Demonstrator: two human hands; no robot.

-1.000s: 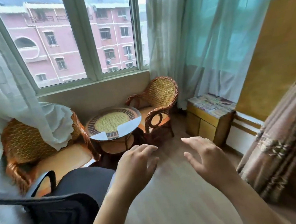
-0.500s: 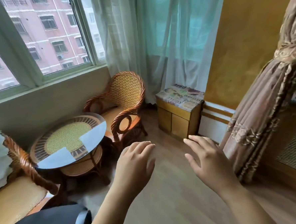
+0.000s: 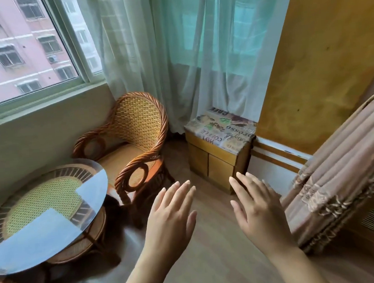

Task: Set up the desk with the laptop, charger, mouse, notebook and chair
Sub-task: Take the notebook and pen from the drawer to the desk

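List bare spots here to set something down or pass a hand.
Free: the glass top of the round table, nothing on it; the printed top of the low cabinet; the wicker chair seat; the floor under the left hand and right hand. Crowded: the gap between table and chair; the drape hems the right.

Both my forearms extend forward, bare. My left hand [image 3: 172, 214] is held flat, back up, fingers straight and close together. My right hand [image 3: 259, 209] mirrors it (fingers slightly more spread). Neither hand grips or touches anything.
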